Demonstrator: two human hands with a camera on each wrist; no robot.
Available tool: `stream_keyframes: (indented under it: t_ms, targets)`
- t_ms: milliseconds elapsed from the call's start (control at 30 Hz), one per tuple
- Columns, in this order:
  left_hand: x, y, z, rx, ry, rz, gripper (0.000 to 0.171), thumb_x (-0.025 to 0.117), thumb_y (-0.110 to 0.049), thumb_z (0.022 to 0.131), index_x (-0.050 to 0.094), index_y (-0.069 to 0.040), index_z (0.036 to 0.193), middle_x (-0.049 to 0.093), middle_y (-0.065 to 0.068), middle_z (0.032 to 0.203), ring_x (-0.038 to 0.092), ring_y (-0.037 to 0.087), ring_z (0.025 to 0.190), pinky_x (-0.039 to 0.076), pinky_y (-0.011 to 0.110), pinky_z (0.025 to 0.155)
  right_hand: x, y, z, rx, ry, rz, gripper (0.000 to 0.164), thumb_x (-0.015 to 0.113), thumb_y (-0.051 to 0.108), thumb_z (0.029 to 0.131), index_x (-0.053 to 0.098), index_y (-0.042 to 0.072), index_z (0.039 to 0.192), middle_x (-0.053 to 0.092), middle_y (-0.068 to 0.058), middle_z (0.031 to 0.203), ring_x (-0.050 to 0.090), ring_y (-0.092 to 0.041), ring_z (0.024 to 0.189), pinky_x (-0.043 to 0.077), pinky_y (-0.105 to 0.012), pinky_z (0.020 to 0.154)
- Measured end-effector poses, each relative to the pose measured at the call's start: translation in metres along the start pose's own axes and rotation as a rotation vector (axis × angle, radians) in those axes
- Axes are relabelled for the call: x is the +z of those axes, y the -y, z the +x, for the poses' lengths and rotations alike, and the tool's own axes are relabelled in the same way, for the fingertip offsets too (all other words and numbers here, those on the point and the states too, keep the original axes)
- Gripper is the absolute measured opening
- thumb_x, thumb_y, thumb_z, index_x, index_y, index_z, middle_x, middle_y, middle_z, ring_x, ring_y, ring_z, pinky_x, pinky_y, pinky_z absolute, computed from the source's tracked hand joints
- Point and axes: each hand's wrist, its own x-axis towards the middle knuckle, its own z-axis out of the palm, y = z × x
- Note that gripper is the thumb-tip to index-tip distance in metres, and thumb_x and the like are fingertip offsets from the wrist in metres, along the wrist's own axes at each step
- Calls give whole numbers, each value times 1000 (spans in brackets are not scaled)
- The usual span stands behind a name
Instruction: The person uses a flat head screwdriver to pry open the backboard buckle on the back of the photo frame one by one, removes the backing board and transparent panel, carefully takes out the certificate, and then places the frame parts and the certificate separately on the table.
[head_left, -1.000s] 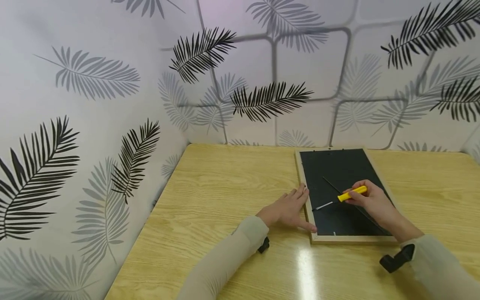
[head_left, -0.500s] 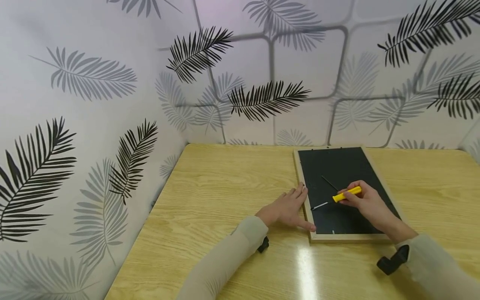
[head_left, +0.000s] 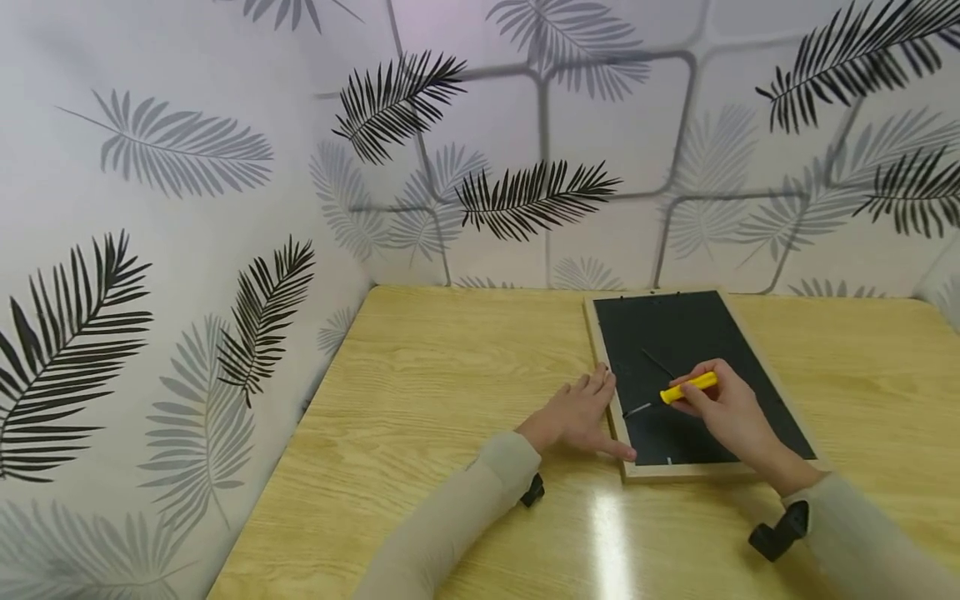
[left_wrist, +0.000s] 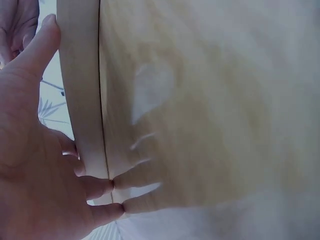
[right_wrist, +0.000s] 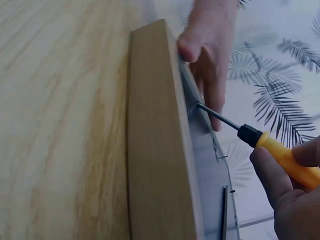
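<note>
A wooden picture frame [head_left: 690, 472] with a black backing [head_left: 660, 325] lies on the table, small dark tabs along its far edge. My left hand [head_left: 577, 414] rests on its left side, fingers spread and thumb at the near corner; in the left wrist view the fingertips touch the frame side [left_wrist: 82, 75]. My right hand [head_left: 738, 412] holds a screwdriver [head_left: 688, 388] by its yellow handle. The shaft slants down to the left inner edge, where its tip meets a tab in the right wrist view. A thin dark strip [head_left: 657, 362] lies on the backing, partly behind the right hand.
The wood-grain table [head_left: 450, 350] extends left and right of the frame. Behind and to the left stand walls with a feather pattern [head_left: 540, 200]. Dark wrist devices [head_left: 780, 532] sit at both sleeves.
My right hand and the screwdriver handle have shifted slightly left, while the tip stays at the frame's left inner edge. The left hand stays at the same spot on the frame.
</note>
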Motion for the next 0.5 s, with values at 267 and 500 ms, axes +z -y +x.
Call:
stream_keyframes:
  t_ms: [267,500]
  targets:
    - [0,-3,0,-12,-3,-6,119,53,-81,70,-2,-16,153,-12,3,157,9,25,143,15,45,112,3,10,-3,-146,15,-107,18,56,-1,93,45,-1,108,61,-21,106,66,-30,89,51,-17,70]
    - [-1,-3,-2,-19,-17,-4,119,52,-81,70,0,-15,153,-9,4,158,12,25,143,17,46,111,21,19,-17,-422,-63,-308,28,67,-11,82,52,2,102,66,-11,100,66,-21,78,50,-14,63]
